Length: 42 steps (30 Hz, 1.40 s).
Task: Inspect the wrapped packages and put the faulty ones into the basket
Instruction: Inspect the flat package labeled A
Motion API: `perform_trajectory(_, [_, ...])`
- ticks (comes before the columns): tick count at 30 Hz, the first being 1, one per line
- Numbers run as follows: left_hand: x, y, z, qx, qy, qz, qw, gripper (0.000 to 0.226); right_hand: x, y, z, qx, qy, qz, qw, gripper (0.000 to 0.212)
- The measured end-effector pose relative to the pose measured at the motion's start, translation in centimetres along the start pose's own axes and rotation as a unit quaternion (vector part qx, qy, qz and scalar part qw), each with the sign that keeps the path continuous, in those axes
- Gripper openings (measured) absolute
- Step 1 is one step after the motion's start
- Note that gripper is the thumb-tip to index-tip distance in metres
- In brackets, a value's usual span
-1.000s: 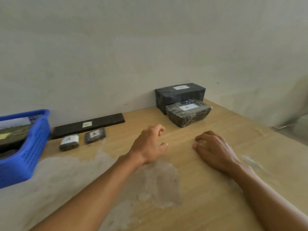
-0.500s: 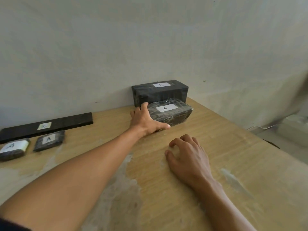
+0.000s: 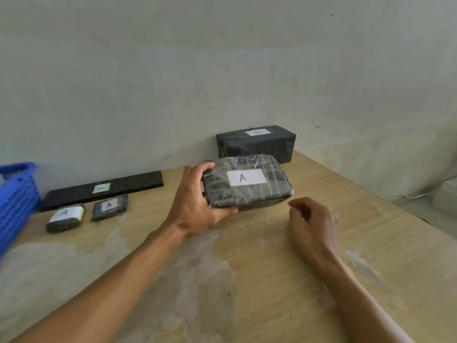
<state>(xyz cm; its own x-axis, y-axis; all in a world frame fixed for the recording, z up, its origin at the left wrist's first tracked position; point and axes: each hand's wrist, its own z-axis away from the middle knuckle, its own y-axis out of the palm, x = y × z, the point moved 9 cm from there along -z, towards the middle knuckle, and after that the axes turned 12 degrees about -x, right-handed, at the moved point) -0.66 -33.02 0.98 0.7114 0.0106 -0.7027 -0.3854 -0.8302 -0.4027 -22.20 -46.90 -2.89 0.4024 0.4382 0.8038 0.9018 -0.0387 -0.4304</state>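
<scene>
My left hand (image 3: 197, 204) grips the left end of a dark plastic-wrapped package labelled A (image 3: 247, 186), tilted up off the wooden table (image 3: 272, 268). My right hand (image 3: 311, 224) hovers just right of it, fingers loosely curled, holding nothing. Behind stands a black box labelled B (image 3: 257, 144) against the wall. At the left lie a long flat black package labelled B (image 3: 103, 189) and two small packages labelled A (image 3: 65, 217) (image 3: 109, 207). The blue basket (image 3: 14, 201) shows at the left edge, only partly in view.
A pale wall runs close behind the table. The table's right edge drops off toward the floor, where a white cable (image 3: 405, 195) lies. Worn pale patches mark the table surface near me.
My left hand has taken hold of the package labelled A and pulled it away from the black box, toward me. My right hand has lifted off the table. The basket has come back into view.
</scene>
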Motion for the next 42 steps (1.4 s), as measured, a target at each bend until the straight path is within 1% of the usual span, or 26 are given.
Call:
perform_trajectory(1, [-0.3, -1.7, 0.9, 0.000, 0.008, 0.008, 1.000, 0.107, 0.2, 0.0, -0.1, 0.004, 0.011, -0.039, 0.999, 0.020])
perform_trajectory(3, [-1.1, -4.8, 2.8, 0.004, 0.026, 0.010, 1.000, 0.106, 1.1, 0.8, 0.5, 0.056, 0.050, -0.146, 0.986, 0.019])
perform_trajectory(4, [-1.3, -6.2, 3.6, 0.008, 0.032, 0.007, 0.999, 0.106, 1.7, 1.5, 1.3, 0.099, 0.085, -0.206, 0.970, 0.023])
perform_trajectory(6, [-1.8, -8.7, 5.3, 0.018, 0.038, 0.007, 0.999, 0.106, 2.9, 3.5, 3.7, 0.203, 0.173, -0.304, 0.914, 0.040])
perform_trajectory(8, [-2.1, -10.7, 6.9, 0.028, 0.034, 0.011, 0.999, 0.107, 4.7, 5.4, 6.8, 0.311, 0.225, -0.337, 0.860, 0.050])
perform_trajectory(10, [-2.0, -12.1, 8.2, 0.042, 0.017, 0.021, 0.999, 0.113, 6.5, 6.5, 8.9, 0.362, 0.222, -0.325, 0.845, 0.047])
perform_trajectory(12, [-1.4, -13.1, 9.0, 0.056, -0.020, 0.031, 0.998, 0.125, 7.8, 7.3, 9.8, 0.353, 0.207, -0.316, 0.856, 0.042])
perform_trajectory(14, [-0.5, -13.9, 10.0, 0.086, -0.085, 0.059, 0.991, 0.142, 8.8, 8.0, 10.8, 0.342, 0.211, -0.324, 0.856, 0.038])
perform_trajectory(15, [-0.2, -14.3, 10.7, 0.100, -0.124, 0.091, 0.983, 0.146, 9.3, 8.4, 11.4, 0.340, 0.217, -0.335, 0.851, 0.035])
perform_trajectory(16, [0.0, -14.6, 11.3, 0.101, -0.163, 0.136, 0.972, 0.143, 9.8, 8.9, 12.0, 0.339, 0.224, -0.347, 0.845, 0.033])
perform_trajectory(17, [0.3, -15.2, 11.9, 0.074, -0.197, 0.189, 0.959, 0.129, 10.4, 9.3, 12.7, 0.338, 0.227, -0.356, 0.841, 0.030])
perform_trajectory(19, [1.3, -16.6, 12.8, -0.025, -0.264, 0.245, 0.933, 0.087, 11.6, 10.1, 13.9, 0.334, 0.219, -0.356, 0.845, 0.023])
perform_trajectory(21, [2.4, -18.0, 13.3, -0.103, -0.297, 0.232, 0.920, 0.047, 12.7, 10.9, 14.9, 0.333, 0.209, -0.357, 0.847, 0.018])
perform_trajectory(22, [3.0, -18.5, 13.5, -0.123, -0.311, 0.220, 0.916, 0.035, 13.1, 11.2, 15.4, 0.331, 0.208, -0.358, 0.848, 0.017])
perform_trajectory(23, [3.4, -19.1, 13.7, -0.135, -0.320, 0.217, 0.913, 0.030, 13.3, 11.5, 15.8, 0.327, 0.207, -0.356, 0.850, 0.016])
perform_trajectory(26, [4.0, -20.6, 14.1, -0.155, -0.329, 0.217, 0.906, 0.025, 13.8, 12.4, 16.3, 0.310, 0.195, -0.335, 0.868, 0.018])
perform_trajectory(27, [4.0, -20.8, 14.2, -0.154, -0.323, 0.218, 0.908, 0.024, 14.1, 12.4, 16.5, 0.304, 0.190, -0.330, 0.874, 0.030])
perform_trajectory(29, [3.8, -20.7, 14.4, -0.148, -0.315, 0.226, 0.910, 0.022, 14.5, 12.4, 16.9, 0.282, 0.192, -0.322, 0.883, 0.086])
perform_trajectory(30, [3.9, -20.6, 14.4, -0.144, -0.314, 0.227, 0.911, 0.021, 14.6, 12.3, 17.0, 0.275, 0.184, -0.320, 0.888, 0.104])
perform_trajectory(31, [4.0, -20.5, 14.5, -0.142, -0.313, 0.222, 0.912, 0.020, 14.7, 12.1, 16.9, 0.257, 0.170, -0.322, 0.895, 0.106])
perform_trajectory(34, [4.3, -20.7, 14.6, -0.144, -0.309, 0.200, 0.919, 0.016, 14.7, 11.4, 17.0, 0.225, 0.135, -0.311, 0.913, 0.093])
perform_trajectory(35, [4.3, -20.8, 14.5, -0.145, -0.302, 0.190, 0.923, 0.013, 14.6, 11.3, 17.0, 0.224, 0.121, -0.313, 0.915, 0.080])
perform_trajectory(37, [3.9, -21.0, 14.2, -0.147, -0.282, 0.181, 0.931, 0.011, 14.8, 11.0, 16.8, 0.220, 0.097, -0.332, 0.912, 0.041])
perform_trajectory(38, [3.7, -21.1, 14.2, -0.151, -0.274, 0.179, 0.933, 0.013, 14.8, 11.0, 16.8, 0.222, 0.091, -0.334, 0.912, 0.033])
perform_trajectory(39, [3.6, -21.2, 14.1, -0.161, -0.266, 0.180, 0.933, 0.015, 14.9, 10.9, 16.9, 0.224, 0.083, -0.331, 0.913, 0.034])
perform_trajectory(42, [3.1, -21.4, 14.1, -0.189, -0.256, 0.195, 0.928, 0.015, 15.7, 10.5, 17.4, 0.221, 0.052, -0.326, 0.918, 0.053])
